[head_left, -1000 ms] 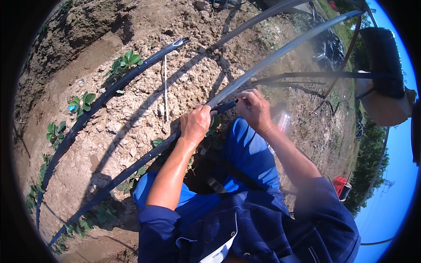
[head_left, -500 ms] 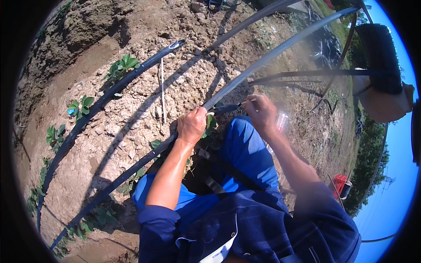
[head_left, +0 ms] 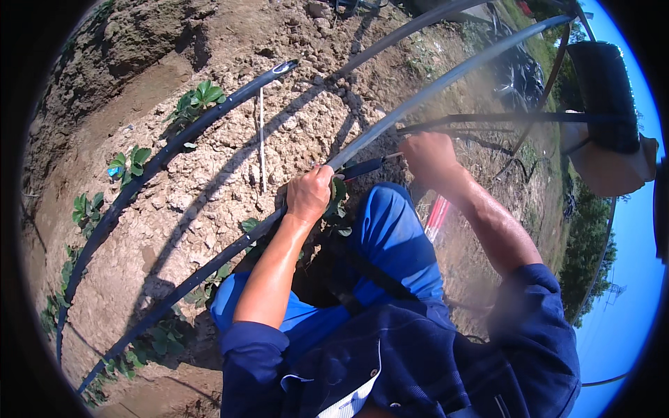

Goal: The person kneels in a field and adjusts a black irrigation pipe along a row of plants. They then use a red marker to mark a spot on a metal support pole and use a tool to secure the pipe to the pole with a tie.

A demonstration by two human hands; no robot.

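Observation:
My left hand point(head_left: 309, 195) is wrapped round a black hose point(head_left: 188, 284) that runs up from the lower left. Past this fist, the hose's short end point(head_left: 364, 168) points toward my right hand point(head_left: 431, 159). That hand is a closed fist, palm side hidden. A thin pale strip point(head_left: 394, 155), string or stick, spans from the hose end to the right fist. The grey pole point(head_left: 446, 82) slants from beside my left hand to the upper right. Green leafy plants point(head_left: 338, 209) grow under the hose by my left wrist.
A second black hose point(head_left: 157, 164) lies farther left, its cut end up, with a thin white stick point(head_left: 262, 143) near it. Beside my right forearm is a red and clear object point(head_left: 437, 217). A dark cylinder point(head_left: 603, 94) hangs at right. Clods cover the soil point(head_left: 202, 202).
My right hand has moved up and slightly right, away from my left hand, turning its back upward. More of the pale strip shows. My left hand keeps its grip on the hose.

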